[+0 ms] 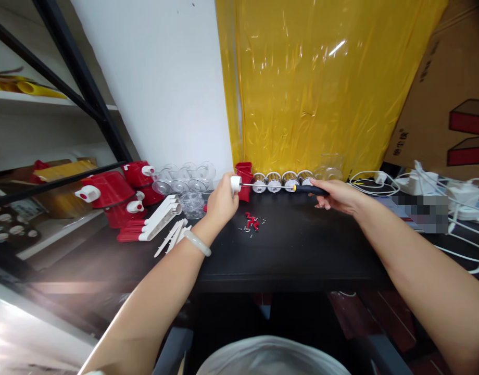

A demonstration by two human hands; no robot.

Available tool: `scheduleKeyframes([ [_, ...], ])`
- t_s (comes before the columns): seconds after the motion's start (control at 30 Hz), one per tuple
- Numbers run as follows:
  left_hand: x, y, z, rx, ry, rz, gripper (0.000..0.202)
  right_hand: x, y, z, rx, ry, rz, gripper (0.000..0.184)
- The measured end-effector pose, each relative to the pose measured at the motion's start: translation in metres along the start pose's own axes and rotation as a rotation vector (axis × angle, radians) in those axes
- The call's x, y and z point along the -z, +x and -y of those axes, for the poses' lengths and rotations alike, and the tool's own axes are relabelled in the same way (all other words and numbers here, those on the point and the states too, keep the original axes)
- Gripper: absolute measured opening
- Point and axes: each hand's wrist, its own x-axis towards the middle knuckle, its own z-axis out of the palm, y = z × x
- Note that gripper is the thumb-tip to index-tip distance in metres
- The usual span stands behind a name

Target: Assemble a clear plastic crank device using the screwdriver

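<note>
Closed around a small white plastic part point(235, 183), my left hand point(223, 198) is raised over the black table. A screwdriver point(310, 190) with a black and yellow handle lies level in the fingers of my right hand point(337, 195). Its long metal shaft points left, and the tip meets the white part; whether it sits in a screw I cannot tell. Behind the shaft stands a red plastic part point(244, 179), with a row of several round metal-sided cans point(274, 182) to its right. Small red pieces point(252, 221) and loose screws lie on the table below my hands.
Red housings with white knobs point(109, 190), white handle-like parts point(161, 217) and clear plastic cups point(185, 177) crowd the left side of the table point(294, 250). White chargers and cables point(419, 182) lie at the right. Yellow sheeting point(313, 83) and a cardboard box point(430, 104) stand behind.
</note>
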Motion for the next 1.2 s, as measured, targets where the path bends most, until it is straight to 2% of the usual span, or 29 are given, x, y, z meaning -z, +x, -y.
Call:
scheduleKeyframes([
  [0.23, -0.0004, -0.0020, -0.0026, -0.015, -0.027, 0.002, 0.046, 0.0007, 0.0021, -0.0008, 0.051, -0.004, -0.073, 0.042],
  [0.37, -0.0003, -0.0030, -0.0035, -0.018, -0.030, 0.002, 0.046, -0.0004, 0.0022, 0.0010, 0.112, 0.150, -0.051, 0.029],
  [0.43, -0.0005, -0.0022, -0.0022, -0.015, -0.032, 0.003, 0.047, -0.0009, 0.0014, 0.0002, 0.172, 0.228, -0.009, 0.031],
  [0.57, -0.0009, 0.0006, 0.0017, 0.024, -0.033, 0.019, 0.047, -0.0025, -0.0006, -0.0040, 0.338, 0.254, 0.059, 0.053],
  [0.73, -0.0004, 0.0017, 0.0022, 0.025, -0.040, 0.034, 0.048, -0.0024, 0.0020, -0.0050, 0.480, 0.161, -0.009, 0.040],
  [0.9, -0.0009, 0.0009, 0.0019, 0.018, -0.046, 0.034, 0.049, -0.0028, 0.0000, -0.0004, 0.488, 0.100, -0.092, 0.036],
  [1.2, -0.0003, 0.0011, 0.0024, -0.001, -0.048, 0.015, 0.050, -0.0060, -0.0025, 0.0016, 0.360, 0.179, -0.103, 0.021],
])
